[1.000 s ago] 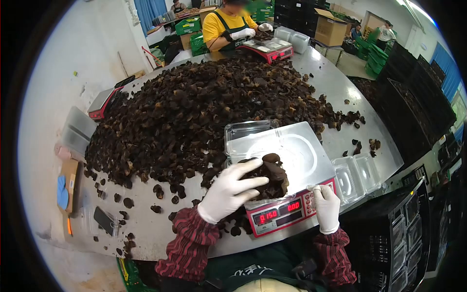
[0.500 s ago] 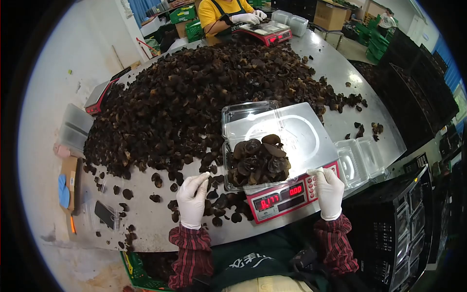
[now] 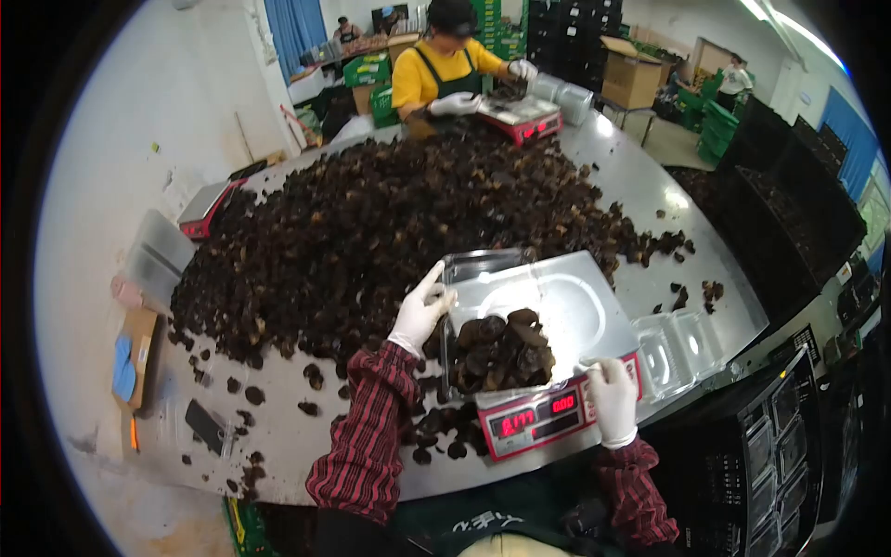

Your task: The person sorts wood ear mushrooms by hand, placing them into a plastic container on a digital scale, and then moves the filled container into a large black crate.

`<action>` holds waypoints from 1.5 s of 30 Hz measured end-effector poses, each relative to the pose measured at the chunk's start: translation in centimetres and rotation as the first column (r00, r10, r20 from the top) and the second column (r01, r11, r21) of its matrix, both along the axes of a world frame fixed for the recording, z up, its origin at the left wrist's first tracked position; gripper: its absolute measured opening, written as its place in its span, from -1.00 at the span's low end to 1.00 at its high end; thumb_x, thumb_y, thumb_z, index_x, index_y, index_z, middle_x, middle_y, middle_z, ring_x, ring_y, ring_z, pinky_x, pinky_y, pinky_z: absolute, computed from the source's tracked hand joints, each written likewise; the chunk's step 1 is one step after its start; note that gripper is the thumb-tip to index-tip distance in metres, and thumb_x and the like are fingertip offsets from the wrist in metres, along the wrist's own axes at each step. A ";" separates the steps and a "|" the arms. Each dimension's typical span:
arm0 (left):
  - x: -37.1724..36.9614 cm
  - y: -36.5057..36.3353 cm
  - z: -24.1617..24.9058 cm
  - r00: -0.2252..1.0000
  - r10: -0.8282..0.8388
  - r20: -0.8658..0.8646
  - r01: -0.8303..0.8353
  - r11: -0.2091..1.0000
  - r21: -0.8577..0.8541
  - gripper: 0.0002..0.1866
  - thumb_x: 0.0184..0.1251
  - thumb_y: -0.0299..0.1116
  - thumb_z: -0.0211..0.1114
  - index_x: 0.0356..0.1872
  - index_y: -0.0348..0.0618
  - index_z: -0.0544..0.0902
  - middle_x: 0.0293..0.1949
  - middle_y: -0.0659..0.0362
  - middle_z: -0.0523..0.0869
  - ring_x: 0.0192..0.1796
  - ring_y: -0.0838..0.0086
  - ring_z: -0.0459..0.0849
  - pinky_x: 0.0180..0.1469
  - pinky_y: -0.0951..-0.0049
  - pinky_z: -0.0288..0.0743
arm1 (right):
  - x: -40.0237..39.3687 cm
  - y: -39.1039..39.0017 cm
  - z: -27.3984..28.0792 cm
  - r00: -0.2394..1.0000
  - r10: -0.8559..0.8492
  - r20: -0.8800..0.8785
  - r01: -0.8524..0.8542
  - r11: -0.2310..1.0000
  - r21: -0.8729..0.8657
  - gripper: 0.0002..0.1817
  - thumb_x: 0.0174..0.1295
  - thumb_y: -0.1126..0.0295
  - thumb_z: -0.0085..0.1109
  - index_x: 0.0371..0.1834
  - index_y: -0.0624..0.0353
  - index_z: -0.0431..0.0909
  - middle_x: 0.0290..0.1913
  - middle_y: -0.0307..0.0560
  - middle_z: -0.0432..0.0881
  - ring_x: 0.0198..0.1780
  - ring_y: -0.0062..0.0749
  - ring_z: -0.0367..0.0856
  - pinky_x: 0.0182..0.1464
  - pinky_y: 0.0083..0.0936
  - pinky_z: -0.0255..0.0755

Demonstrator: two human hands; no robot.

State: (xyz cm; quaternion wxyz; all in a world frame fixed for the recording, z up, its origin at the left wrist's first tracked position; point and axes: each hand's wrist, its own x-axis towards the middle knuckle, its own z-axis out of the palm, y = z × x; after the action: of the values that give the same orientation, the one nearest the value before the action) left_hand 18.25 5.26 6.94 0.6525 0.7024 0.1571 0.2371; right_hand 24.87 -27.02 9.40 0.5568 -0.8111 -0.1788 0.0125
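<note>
A clear plastic clamshell box (image 3: 449, 357) filled with dark brown mushroom-like pieces (image 3: 506, 351) rests on the metal plate of a red scale (image 3: 557, 408) with lit red digits. Its lid lies folded back. My left hand (image 3: 422, 309), in a white glove, is at the box's left side, fingers curled against the lid edge. In a white glove too, my right hand (image 3: 613, 401) is at the scale's front right, beside the buttons, its fingers bent together; anything between them is too small to make out. A large heap of the same pieces (image 3: 371, 223) lies behind the box.
Clear boxes (image 3: 664, 357) stand right of the scale. A co-worker in yellow (image 3: 432, 74) works at another red scale (image 3: 524, 125) across the metal table (image 3: 325, 455). A third scale (image 3: 202, 206) sits at the left. Black crates (image 3: 724, 464) are at the lower right.
My left hand has moved forward and right to the box's lid edge. My right hand stays near the scale's front right. The view has tilted up, showing more of the co-worker.
</note>
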 end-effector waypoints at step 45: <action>-8.9 -18.7 4.8 0.960 -0.278 0.008 0.257 0.898 0.357 -0.82 0.25 -0.56 0.15 -0.17 -0.23 0.65 0.01 -0.06 0.59 0.16 0.06 0.51 0.14 0.19 0.42 | -5.0 -19.6 13.8 0.907 -0.269 -0.323 0.389 0.829 0.401 -0.87 0.19 0.43 0.08 -0.37 0.25 0.58 -0.53 -0.22 0.60 -0.61 -0.68 0.45 -0.59 -0.76 0.28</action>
State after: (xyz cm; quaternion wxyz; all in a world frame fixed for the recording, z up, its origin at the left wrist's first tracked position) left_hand 9.34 -13.43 11.73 0.5467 0.8155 -0.0052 0.1898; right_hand 19.86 -46.61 23.23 0.7433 -0.6674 0.0392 -0.0237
